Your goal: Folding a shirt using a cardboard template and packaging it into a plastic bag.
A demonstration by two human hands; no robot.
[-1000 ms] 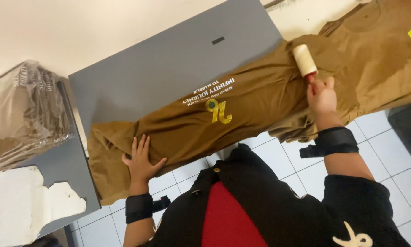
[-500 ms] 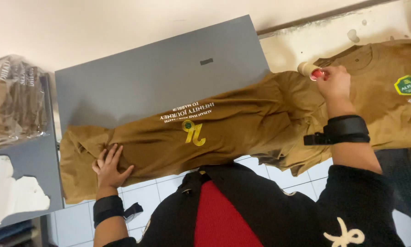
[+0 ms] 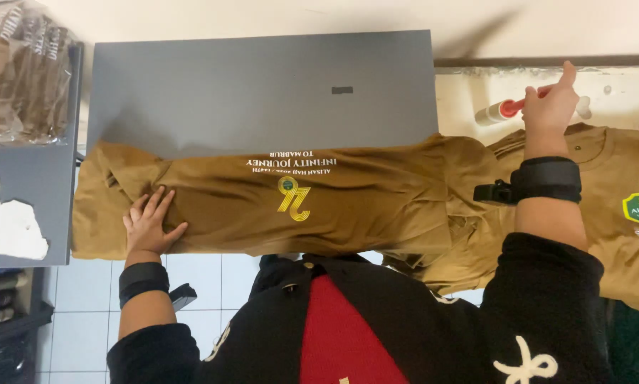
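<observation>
A brown shirt (image 3: 362, 199) with yellow and white print lies stretched across the front edge of a grey table (image 3: 262, 85). My left hand (image 3: 149, 224) rests flat on its left end, fingers spread. My right hand (image 3: 549, 107) is at the far right, closed around the red handle of a lint roller (image 3: 501, 111) that lies against a white ledge (image 3: 618, 92). One finger points up. Black bands wrap both wrists.
A second brown shirt (image 3: 632, 192) with a green badge lies at the right. Bagged brown garments (image 3: 20, 78) sit at the top left on another grey surface (image 3: 28, 178), with white paper (image 3: 6, 224) below them. White floor tiles (image 3: 213, 284) show beneath.
My right hand carried the lint roller off the shirt, up and right to the white ledge. My left hand stayed pressed on the shirt's left end. The view shifted left.
</observation>
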